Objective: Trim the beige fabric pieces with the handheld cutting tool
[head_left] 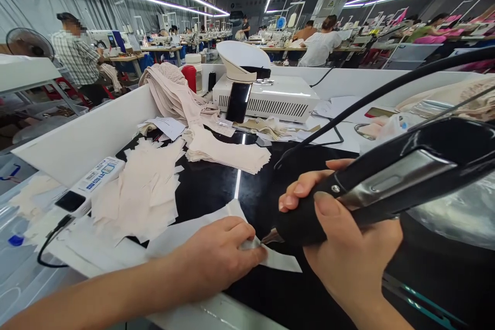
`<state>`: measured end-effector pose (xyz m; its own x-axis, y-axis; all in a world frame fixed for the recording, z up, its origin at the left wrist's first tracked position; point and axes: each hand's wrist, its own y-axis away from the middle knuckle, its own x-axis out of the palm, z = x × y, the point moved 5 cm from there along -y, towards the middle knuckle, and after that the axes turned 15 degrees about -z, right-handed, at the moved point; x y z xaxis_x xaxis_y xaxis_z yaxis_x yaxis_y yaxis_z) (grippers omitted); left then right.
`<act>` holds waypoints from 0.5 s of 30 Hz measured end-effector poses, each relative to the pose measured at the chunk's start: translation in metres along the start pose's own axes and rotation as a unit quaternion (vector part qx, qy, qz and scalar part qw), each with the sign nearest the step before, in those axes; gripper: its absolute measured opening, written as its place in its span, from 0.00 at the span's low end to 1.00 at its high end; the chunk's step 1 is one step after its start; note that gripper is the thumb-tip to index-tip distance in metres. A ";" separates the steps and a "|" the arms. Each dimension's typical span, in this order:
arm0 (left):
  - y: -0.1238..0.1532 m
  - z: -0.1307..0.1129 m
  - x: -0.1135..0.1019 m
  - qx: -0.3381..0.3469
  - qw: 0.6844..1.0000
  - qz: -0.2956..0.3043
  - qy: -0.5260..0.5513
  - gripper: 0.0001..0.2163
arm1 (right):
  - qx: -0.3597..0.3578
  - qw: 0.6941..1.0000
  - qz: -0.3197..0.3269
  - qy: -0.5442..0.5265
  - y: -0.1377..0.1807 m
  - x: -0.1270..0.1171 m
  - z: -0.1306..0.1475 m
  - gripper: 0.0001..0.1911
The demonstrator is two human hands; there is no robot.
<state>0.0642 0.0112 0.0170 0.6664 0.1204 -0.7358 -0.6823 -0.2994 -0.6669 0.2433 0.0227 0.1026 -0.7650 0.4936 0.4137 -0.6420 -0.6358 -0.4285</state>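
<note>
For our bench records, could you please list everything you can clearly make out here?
Flat glossy tabletop: one, black, beneath the work
Curved thin fabric strip: one visible, white, front centre
Bulky handheld tool: one, black and silver, front right
Loose fabric heap: one, pale pink, left
Curved fabric stack: one, pale pink, centre
Draped fabric bundle: one, pale pink, back left
Vented boxy unit: one, white, back
Wide visor: one, white, atop unit
Flat phone: one, black, against unit
Cylindrical spool: one, red, left of unit
Oblong device: one, white, left of heap
Sewing machines: many, mostly white, background
People: several, varied clothing, background
Left hand: one, bare, on the strip
Right hand: one, bare, gripping the tool
</note>
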 end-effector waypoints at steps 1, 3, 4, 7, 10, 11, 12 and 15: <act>0.000 0.000 0.001 0.001 1.000 0.004 -0.002 0.10 | 0.003 1.000 0.006 0.001 0.000 0.000 -0.001 0.20; 0.001 0.000 0.004 0.004 1.000 0.011 -0.007 0.10 | 0.011 1.000 0.018 -0.003 -0.001 0.001 -0.002 0.21; 0.002 0.000 0.006 0.005 1.000 0.010 -0.008 0.10 | 0.013 1.000 0.019 -0.008 -0.001 0.001 -0.003 0.22; 0.003 0.000 0.008 0.010 1.000 0.003 -0.009 0.12 | 0.017 1.000 0.017 -0.018 0.000 0.001 -0.006 0.24; 0.003 0.001 0.011 0.011 1.000 0.012 -0.014 0.12 | 0.022 0.999 0.015 -0.018 0.001 0.003 -0.009 0.22; 0.003 0.001 0.012 0.013 1.000 0.019 -0.017 0.11 | 0.023 1.000 0.011 -0.017 0.001 0.003 -0.009 0.21; 0.002 0.001 0.012 0.016 0.999 0.026 -0.020 0.10 | 0.023 1.000 0.006 -0.015 0.000 0.003 -0.009 0.20; -0.002 0.004 0.013 0.028 0.998 0.049 -0.020 0.09 | 0.032 0.999 -0.010 0.005 -0.003 -0.006 -0.011 0.20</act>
<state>0.0732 0.0173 0.0081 0.5841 0.1320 -0.8009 -0.7597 -0.2586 -0.5967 0.2492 0.0283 0.0923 -0.7525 0.5128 0.4132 -0.6532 -0.6615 -0.3685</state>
